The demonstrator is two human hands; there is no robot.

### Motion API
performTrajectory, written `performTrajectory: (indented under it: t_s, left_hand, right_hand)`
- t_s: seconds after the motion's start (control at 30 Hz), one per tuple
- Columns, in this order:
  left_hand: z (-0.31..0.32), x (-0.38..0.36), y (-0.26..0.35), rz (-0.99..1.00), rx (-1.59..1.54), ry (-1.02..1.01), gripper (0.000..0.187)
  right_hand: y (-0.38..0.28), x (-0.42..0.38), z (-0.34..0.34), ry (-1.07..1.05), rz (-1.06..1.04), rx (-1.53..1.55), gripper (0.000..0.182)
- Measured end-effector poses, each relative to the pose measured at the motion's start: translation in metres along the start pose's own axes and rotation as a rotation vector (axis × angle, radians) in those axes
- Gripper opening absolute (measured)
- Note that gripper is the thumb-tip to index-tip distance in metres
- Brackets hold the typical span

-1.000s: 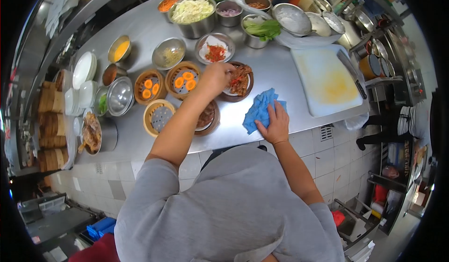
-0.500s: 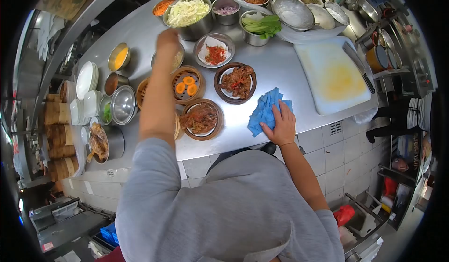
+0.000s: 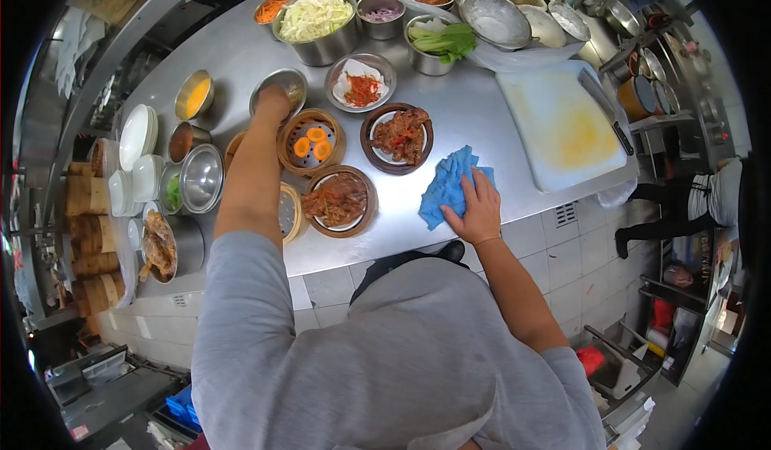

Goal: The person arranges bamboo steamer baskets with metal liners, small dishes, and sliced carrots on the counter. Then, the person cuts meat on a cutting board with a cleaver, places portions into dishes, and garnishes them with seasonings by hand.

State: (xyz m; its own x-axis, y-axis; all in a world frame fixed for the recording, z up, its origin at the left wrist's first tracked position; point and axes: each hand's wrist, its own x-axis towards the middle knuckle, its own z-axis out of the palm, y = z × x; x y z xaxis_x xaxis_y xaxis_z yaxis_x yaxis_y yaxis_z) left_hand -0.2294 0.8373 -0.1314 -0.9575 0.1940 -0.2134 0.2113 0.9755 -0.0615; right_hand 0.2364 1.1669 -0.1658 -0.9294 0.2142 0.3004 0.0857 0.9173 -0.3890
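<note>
My left hand [image 3: 273, 106] reaches down into a metal bowl [image 3: 297, 76] holding something pale and loose; its fingers are hidden. On the steel table, my right hand [image 3: 479, 211] lies flat with fingers stretched over the edge of a crumpled blue cloth [image 3: 444, 188]. Near my left arm stands a bamboo steamer [image 3: 286, 161] with orange carrot slices [image 3: 320, 134] on its base. A dark round dish [image 3: 372, 154] of glazed brown meat [image 3: 400, 135] sits between the hands. Closer to me is another steamer [image 3: 369, 214] with brown meat [image 3: 337, 200].
A white cutting board [image 3: 530, 129] with a knife [image 3: 621, 135] lies at the right. Along the back stand pots of shredded cabbage [image 3: 316, 18], leafy greens [image 3: 442, 40] and chopped onion [image 3: 381, 14]. White plates [image 3: 136, 137] are stacked left. A person [image 3: 707, 197] stands at far right.
My left hand has come down from above the metal bowl into it. My right hand stays on the blue cloth. The whole view has shifted slightly.
</note>
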Motion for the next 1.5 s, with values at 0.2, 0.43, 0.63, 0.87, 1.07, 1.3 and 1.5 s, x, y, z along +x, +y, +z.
performTrajectory:
  t_s: [0.2,0.43,0.63,0.87,1.07,1.3,1.5]
  left_hand:
    - [-0.053,-0.037,-0.005,0.086,-0.329,0.458,0.022]
    - [-0.105,-0.184,0.129,0.365,-0.952,0.4,0.018]
    - [-0.074,-0.213,0.181,0.519,-0.699,0.221,0.016]
    - [-0.084,-0.233,0.187,0.564,-0.826,0.514,0.019]
    - [-0.108,-0.286,0.137,0.387,-0.847,0.43,0.016]
    - [-0.059,-0.336,0.07,0.285,-0.78,0.524,0.016]
    - [-0.046,-0.355,0.064,0.11,-0.798,0.46,0.016]
  right_hand:
    - [0.003,-0.002,0.001,0.02,0.006,0.016,0.074]
    - [0.002,-0.001,-0.001,0.043,-0.017,0.023,0.076]
    - [0.004,-0.004,-0.001,0.041,-0.002,0.049,0.075]
    - [0.002,-0.004,-0.002,0.021,-0.017,0.053,0.075]
    - [0.002,-0.008,0.005,0.02,-0.029,0.034,0.075]
    - [0.0,-0.006,0.002,0.014,-0.021,0.026,0.074]
    - [0.002,-0.01,0.004,0.028,-0.029,0.014,0.075]
